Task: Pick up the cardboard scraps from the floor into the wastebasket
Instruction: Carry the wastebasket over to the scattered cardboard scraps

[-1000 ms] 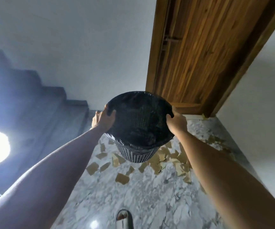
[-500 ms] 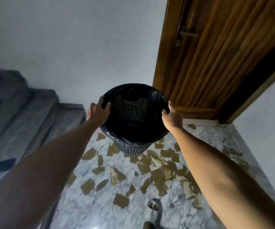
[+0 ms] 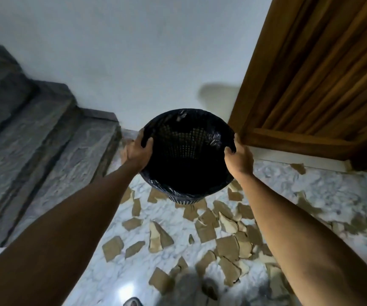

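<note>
Head view: both hands holding black wastebasket (image 3: pixel 189 155) by rim, above floor (image 3: pixel 173 219). Left hand (image 3: pixel 136 151) gripping left rim, grip pressed onto it; right hand (image 3: pixel 239 160) clamping right rim likewise. Black liner showing inside wastebasket. Cardboard scraps (image 3: pixel 206 230) lying scattered on marble floor below and nearer than wastebasket. Wooden door (image 3: pixel 323 80) standing right of wastebasket, stone steps (image 3: pixel 45 140) rising left.

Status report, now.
Left hand and right hand grip black mesh wastebasket rim. Brown cardboard scraps on marble floor. Nothing blocking.
</note>
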